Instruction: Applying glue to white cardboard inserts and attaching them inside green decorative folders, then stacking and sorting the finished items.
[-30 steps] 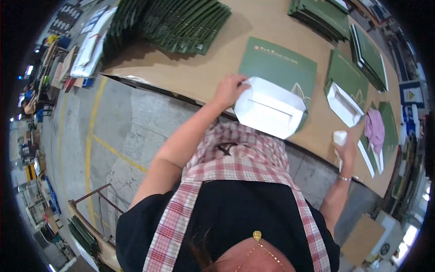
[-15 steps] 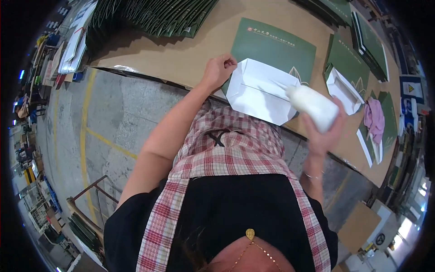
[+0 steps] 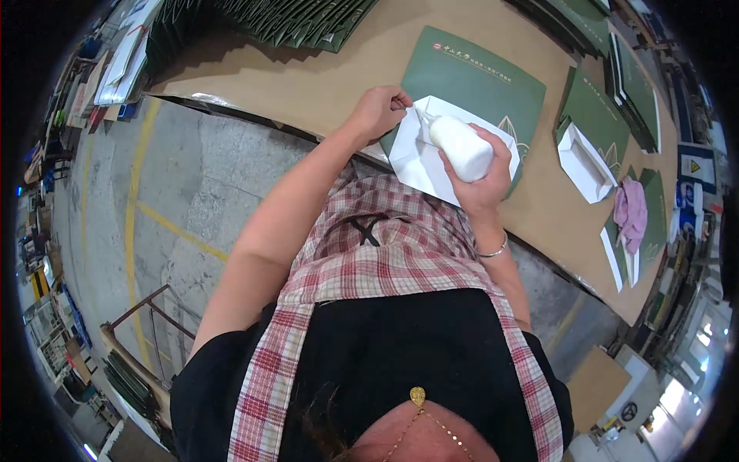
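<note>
A green paper bag [image 3: 477, 81] lies flat on the table, its white bottom flaps [image 3: 422, 163] unfolded toward me. At the left corner of these flaps, my left hand [image 3: 382, 110] is closed, fingertips pinched at the bag's edge. My right hand [image 3: 490, 179] is wrapped round a white squeeze bottle [image 3: 464, 151]. The bottle is tilted over the flaps, and its thin nozzle points at their left end by my left fingers. Whether the tip touches the paper I cannot tell.
The brown-covered table [image 3: 339, 81] carries a row of green bags [image 3: 308, 23] at the far left. On the right are another opened bag [image 3: 589, 162], a stack of bags [image 3: 635, 92] and a pink cloth [image 3: 630, 214]. A metal-framed cart [image 3: 146, 316] stands at lower left.
My right hand has carried the bottle leftward across the white flaps, bringing the nozzle to their left end. My left hand stays at the bag's corner.
</note>
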